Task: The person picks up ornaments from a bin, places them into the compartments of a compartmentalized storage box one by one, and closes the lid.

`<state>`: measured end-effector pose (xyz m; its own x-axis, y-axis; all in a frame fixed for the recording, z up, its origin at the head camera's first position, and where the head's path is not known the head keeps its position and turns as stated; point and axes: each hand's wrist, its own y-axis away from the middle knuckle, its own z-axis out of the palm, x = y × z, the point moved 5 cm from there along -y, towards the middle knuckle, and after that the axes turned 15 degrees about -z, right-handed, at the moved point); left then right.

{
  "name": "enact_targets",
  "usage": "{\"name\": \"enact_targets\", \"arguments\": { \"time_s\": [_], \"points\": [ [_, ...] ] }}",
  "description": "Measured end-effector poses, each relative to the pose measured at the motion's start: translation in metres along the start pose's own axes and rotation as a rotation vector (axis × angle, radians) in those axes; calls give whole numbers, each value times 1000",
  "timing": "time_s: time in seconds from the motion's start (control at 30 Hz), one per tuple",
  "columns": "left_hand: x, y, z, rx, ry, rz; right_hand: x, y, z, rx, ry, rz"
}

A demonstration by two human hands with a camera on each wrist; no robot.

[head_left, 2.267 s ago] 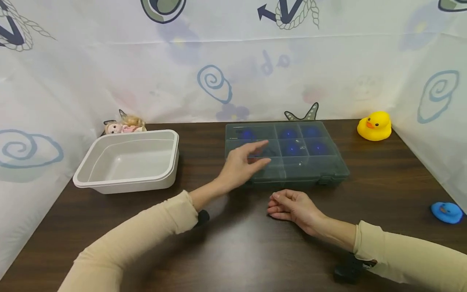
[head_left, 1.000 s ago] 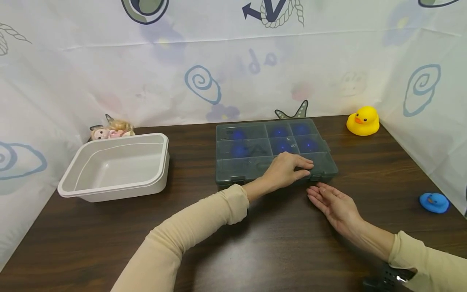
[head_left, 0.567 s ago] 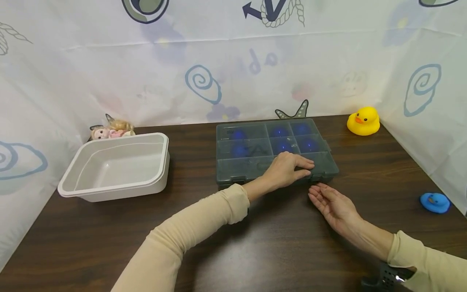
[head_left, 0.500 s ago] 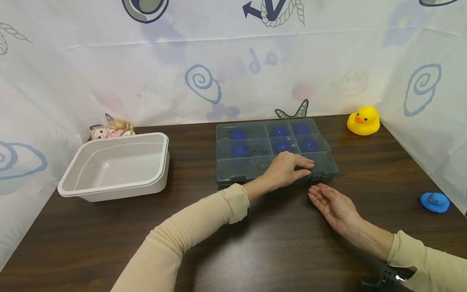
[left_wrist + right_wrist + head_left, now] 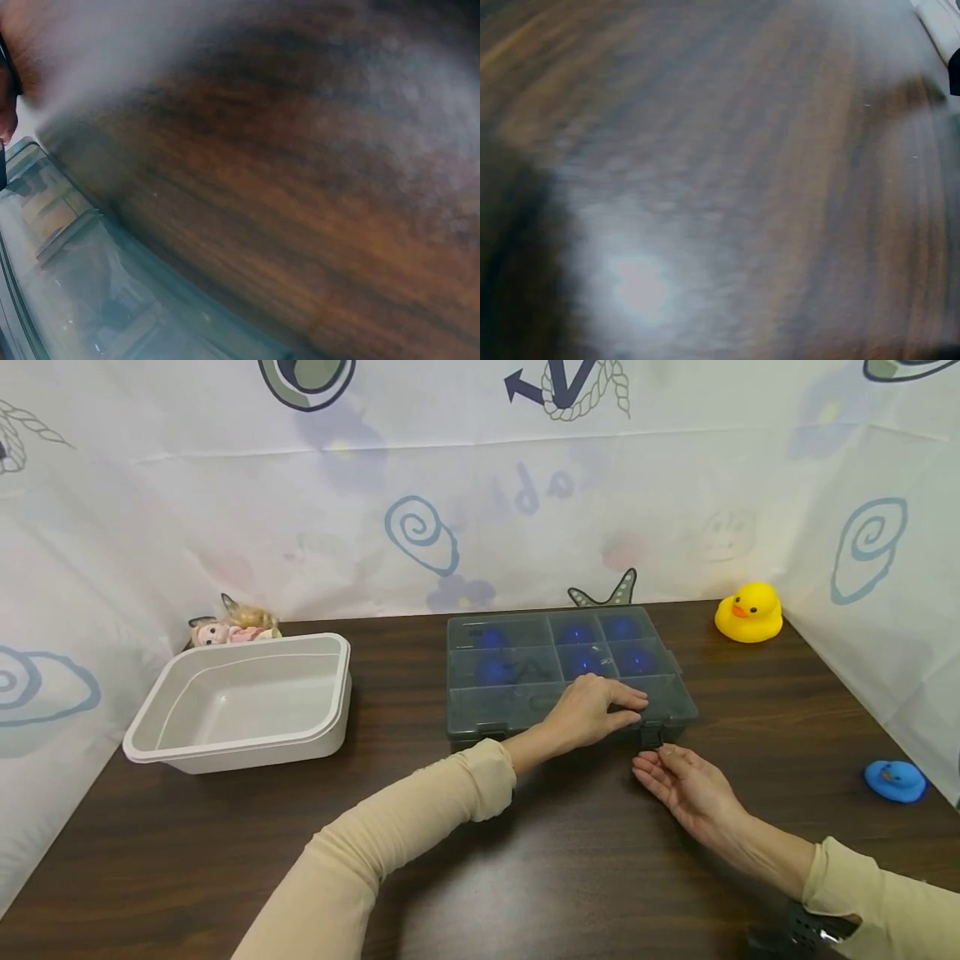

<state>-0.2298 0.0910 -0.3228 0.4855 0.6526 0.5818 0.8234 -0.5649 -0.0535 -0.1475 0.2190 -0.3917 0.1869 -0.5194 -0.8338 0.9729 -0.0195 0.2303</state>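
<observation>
A grey see-through divided plastic case (image 5: 510,702) stands on the table with its lid down. Blue round things (image 5: 577,632) show through several back and middle compartments. My left hand (image 5: 588,708) rests on the lid's front right part, fingers stretched to the right. At the front edge, the right latch (image 5: 651,735) is swung outward from the case. My right hand (image 5: 686,785) is palm up, its fingertips right at that latch's lower edge. The left latch (image 5: 492,729) lies against the front. In the left wrist view the case (image 5: 112,277) fills the lower left corner.
An off-white plastic tub (image 5: 333,727) stands on the left, with a doll (image 5: 232,631) lying behind it. A yellow rubber duck (image 5: 748,614) sits at the back right, a blue one (image 5: 896,781) near the right edge. Printed cloth (image 5: 480,468) walls in the dark wooden table (image 5: 450,893).
Both hands have moved right along the case, the left one settling on the lid. Within the last half second the right latch has swung outward, and my right fingertips have dropped slightly with it.
</observation>
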Motion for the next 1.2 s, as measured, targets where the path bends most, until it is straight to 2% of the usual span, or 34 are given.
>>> {"name": "enact_targets", "arguments": {
  "time_s": [0.2, 0.33, 0.67, 0.83, 1.0, 1.1, 1.2],
  "points": [
    [0, -1, -2, -1, 2, -8, -1, 3, 1, -13, -15, -86],
    [-1, -2, -2, 0, -4, -10, -3, -1, 3, -23, 36, -114],
    [-3, 0, 0, -9, -3, -10, -7, -12, 6, -46, 241, -26],
    [-1, -2, -4, 1, -12, -10, -9, -16, 8, -69, 271, -15],
    [-2, -2, 1, -18, -16, -14, -6, -14, 6, -81, 285, -10],
    [-4, 0, 1, -59, 15, -20, -5, -11, 7, -141, 305, -25],
    [-13, 6, -11, -87, 77, -60, -14, -12, 14, -250, 364, -84]
  ]
}}
